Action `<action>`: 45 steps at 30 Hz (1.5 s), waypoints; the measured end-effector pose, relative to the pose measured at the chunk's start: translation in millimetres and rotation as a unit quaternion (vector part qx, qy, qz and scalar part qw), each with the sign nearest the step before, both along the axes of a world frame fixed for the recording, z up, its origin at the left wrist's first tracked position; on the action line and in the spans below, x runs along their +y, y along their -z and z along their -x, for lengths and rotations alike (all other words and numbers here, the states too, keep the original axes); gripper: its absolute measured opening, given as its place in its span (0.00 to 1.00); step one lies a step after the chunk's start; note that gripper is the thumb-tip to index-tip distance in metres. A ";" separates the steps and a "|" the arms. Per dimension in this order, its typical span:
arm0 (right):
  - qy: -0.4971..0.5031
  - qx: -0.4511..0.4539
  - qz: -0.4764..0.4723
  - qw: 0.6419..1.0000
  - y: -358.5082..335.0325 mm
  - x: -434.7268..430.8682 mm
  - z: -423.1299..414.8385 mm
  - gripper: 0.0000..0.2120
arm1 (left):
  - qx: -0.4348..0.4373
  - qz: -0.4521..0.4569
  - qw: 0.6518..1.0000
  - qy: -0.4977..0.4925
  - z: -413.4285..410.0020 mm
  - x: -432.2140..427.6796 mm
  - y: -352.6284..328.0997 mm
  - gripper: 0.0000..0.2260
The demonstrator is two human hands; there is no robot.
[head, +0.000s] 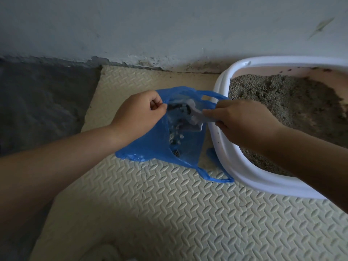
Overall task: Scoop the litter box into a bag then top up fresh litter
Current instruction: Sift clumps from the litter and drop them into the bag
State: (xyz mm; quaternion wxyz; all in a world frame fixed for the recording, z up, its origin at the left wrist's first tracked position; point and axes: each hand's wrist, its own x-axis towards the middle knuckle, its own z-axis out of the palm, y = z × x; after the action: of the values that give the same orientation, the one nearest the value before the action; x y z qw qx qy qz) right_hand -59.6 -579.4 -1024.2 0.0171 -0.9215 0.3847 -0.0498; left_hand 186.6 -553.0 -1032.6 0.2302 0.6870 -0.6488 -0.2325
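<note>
Pinched blue bag [150, 149] at rim with left hand [143, 110], on mat [169, 213] just beside litter box [244, 166]. Gripped scoop [195, 114] handle in right hand [239, 121], tipped into bag mouth. Judged film thin, limp, slippery; best held at rim or handles.

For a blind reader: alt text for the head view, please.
The right hand holds a grey scoop inside a blue bag that the left hand pinches open, beside a white litter box on a mat.

I see a cream patterned foam mat [169, 213] reaching a pale blue-grey wall [150, 25], with dark grey floor [37, 102] beyond its left edge.
</note>
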 end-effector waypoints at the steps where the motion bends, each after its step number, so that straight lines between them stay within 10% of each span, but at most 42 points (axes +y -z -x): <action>1: -0.004 0.006 0.007 1.000 0.4 0.1 -0.6 0.18 | 0.000 0.000 1.000 0.001 0.1 0.0 0.1 0.08; 10: -0.041 -0.004 0.051 0.998 9.1 2.3 6.2 0.29 | 0.002 0.000 1.000 0.000 -1.7 -0.1 -2.2 0.08; 45: -0.079 -0.043 -0.006 0.996 50.2 1.1 55.2 0.23 | 0.001 -0.016 1.000 0.014 6.5 5.5 -0.8 0.08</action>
State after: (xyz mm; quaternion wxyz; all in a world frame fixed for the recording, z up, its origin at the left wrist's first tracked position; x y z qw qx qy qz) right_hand -114.9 -578.3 -1074.4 0.0435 -0.9459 0.3099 -0.0855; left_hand 180.1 -547.4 -1031.8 0.2164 0.6812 -0.6545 -0.2466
